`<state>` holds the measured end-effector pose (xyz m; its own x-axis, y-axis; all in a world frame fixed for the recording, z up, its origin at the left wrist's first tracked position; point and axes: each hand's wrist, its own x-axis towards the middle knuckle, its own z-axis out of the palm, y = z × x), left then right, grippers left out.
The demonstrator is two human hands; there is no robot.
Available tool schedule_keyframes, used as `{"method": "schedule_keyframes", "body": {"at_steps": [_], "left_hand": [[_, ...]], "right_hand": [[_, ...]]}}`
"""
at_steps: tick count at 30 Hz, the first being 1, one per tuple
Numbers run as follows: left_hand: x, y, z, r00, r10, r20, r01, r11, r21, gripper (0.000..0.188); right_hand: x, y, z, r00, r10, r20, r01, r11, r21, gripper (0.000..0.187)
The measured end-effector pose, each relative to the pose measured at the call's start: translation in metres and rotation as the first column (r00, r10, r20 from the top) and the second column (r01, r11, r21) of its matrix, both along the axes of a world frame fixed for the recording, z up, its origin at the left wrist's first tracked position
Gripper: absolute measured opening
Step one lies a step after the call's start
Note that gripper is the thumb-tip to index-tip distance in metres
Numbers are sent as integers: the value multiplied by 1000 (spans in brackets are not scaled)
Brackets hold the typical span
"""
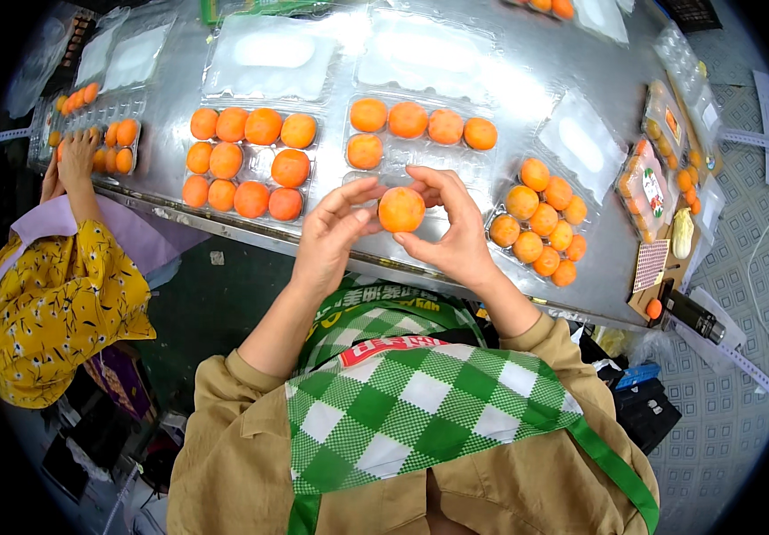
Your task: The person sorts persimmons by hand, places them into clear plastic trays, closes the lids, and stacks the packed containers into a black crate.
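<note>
A round orange-coloured fruit [401, 209] is held up in front of me, over the table's near edge. My right hand [456, 227] curls around its right side, thumb below it. From the other side, my left hand [331, 234] closes in with bent fingers at the fruit; part of that contact is hidden. Just beyond is an open clear plastic tray [420, 162] with a back row of the same fruit and one more at its left; its front is partly behind my hands. To its left lies another clear tray [257, 165] with rows of fruit and one gap.
Right of my hands sits a tilted tray of fruit [543, 216]. Closed fruit packs [647, 189], a pale vegetable [682, 234] and a black handheld device [692, 314] lie at the table's right end. At far left, a co-worker's hand [78, 160] touches fruit in another tray.
</note>
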<state>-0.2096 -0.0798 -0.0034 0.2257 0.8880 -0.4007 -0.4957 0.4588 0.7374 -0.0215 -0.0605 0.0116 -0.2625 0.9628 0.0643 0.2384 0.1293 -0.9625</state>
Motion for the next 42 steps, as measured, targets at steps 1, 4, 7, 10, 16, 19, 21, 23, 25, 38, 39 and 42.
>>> {"method": "schedule_keyframes", "body": {"at_steps": [1,4,7,10,16,19,21,23,25,38,39,42], "left_hand": [[2,-4,3,996,23,90,-20,999,-34,47],[2,-15,5,995,7,98,-4,1000,-29,55],[-2,-22,0,996,12,86,-3,995,-102,51],[-17,-27,-2,994,37,100,-23,990,-142,45],[-51,-35,-15,1000,23,-12,-24,996,-83,45],[-69,-34,-19,999,28,-15,-29,997,-77,44],[-80,-34,-21,999,38,-17,-39,997,-73,44],[-89,-34,-22,998,52,-24,-54,996,-65,45],[-96,-34,-20,997,68,-43,-71,995,-66,45],[-102,-35,-14,988,41,-147,-45,999,-23,43],[-108,-35,-16,982,42,-183,-46,999,-17,40],[-132,-26,-18,896,228,-381,-200,973,113,30]], "right_hand": [[-3,-1,1,999,0,32,-1,999,44,63],[-14,-5,-1,996,-3,93,-9,992,127,63],[-22,-11,-6,988,37,149,-61,985,159,62],[-31,-9,0,974,112,198,-140,981,137,56],[-62,-9,-4,939,180,294,-228,964,139,53],[-81,-9,-11,938,182,295,-227,965,127,52],[-92,-8,-15,944,187,273,-224,968,115,52],[-103,-7,-18,944,192,268,-232,964,128,51],[-112,-5,-18,948,199,250,-236,963,129,50],[-77,-9,-20,950,-6,313,-54,981,184,46],[-66,-7,-22,933,-46,357,-25,981,192,45],[-46,-4,-22,915,-105,389,32,981,191,45]]}}
